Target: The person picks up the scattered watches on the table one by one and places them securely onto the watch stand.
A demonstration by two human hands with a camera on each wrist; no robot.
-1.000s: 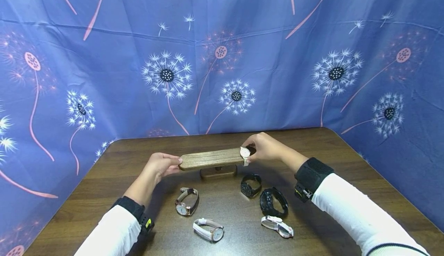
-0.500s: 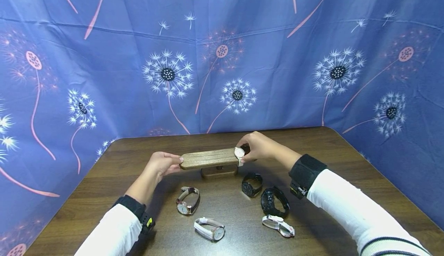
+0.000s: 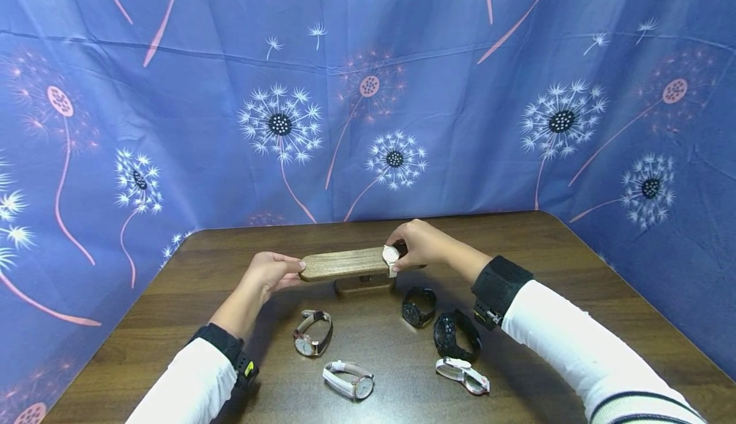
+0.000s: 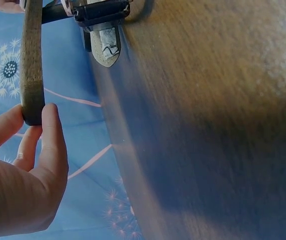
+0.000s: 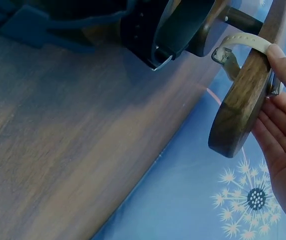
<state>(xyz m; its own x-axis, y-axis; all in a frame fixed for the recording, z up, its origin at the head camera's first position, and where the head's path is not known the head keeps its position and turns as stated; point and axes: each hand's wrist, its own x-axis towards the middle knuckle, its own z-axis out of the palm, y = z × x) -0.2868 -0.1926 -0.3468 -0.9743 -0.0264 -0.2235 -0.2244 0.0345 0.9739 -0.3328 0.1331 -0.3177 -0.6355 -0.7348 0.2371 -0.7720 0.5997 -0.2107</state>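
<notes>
A wooden watch stand has a long rounded bar (image 3: pixel 345 263) held above a small base (image 3: pixel 363 285). At the bar's left end my left hand (image 3: pixel 268 273) pinches it, thumb on one face and fingers on the other, as the left wrist view shows. A cream-strapped watch (image 3: pixel 391 255) is looped round the bar, right of its middle, dial facing up. My right hand (image 3: pixel 422 245) grips this watch by its sides. In the right wrist view the buckled strap (image 5: pixel 250 41) hangs loosely round the bar, whose free end (image 5: pixel 233 120) juts out past it.
Nearer on the wooden table (image 3: pixel 172 322) lie a brown-strapped watch (image 3: pixel 313 334), a white-strapped watch (image 3: pixel 348 380), a smaller black watch (image 3: pixel 418 307), a bulky black watch (image 3: pixel 457 336) and another white watch (image 3: pixel 462 375). Behind hangs a blue dandelion-print cloth (image 3: pixel 322 175).
My right hand has slid the cream-strapped watch leftward along the bar, in from near its right end. The left hand keeps its pinch on the other end.
</notes>
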